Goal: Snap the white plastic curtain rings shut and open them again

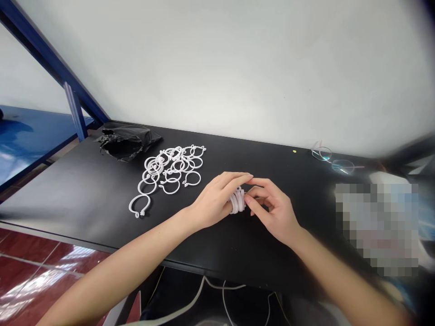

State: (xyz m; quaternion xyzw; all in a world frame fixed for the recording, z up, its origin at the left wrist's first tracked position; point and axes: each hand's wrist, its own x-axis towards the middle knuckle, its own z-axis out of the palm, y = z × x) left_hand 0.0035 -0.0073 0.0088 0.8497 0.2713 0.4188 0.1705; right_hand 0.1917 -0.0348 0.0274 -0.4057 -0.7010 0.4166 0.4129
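Note:
My left hand (217, 199) and my right hand (272, 208) meet over the middle of the black table (84, 199). Both close on a small stack of white plastic rings (237, 200) held between them, the left fingers curled over its top and the right fingers pinching its right side. A loose pile of several more white rings (171, 167) lies to the left of my hands. One ring (139, 204) lies apart, nearer the front edge.
A crumpled black plastic bag (125, 140) sits at the back left of the table. A pair of glasses (331, 159) lies at the back right by the white wall. Blue metal frame bars (73, 106) stand at the left. Cables (210, 294) hang under the front edge.

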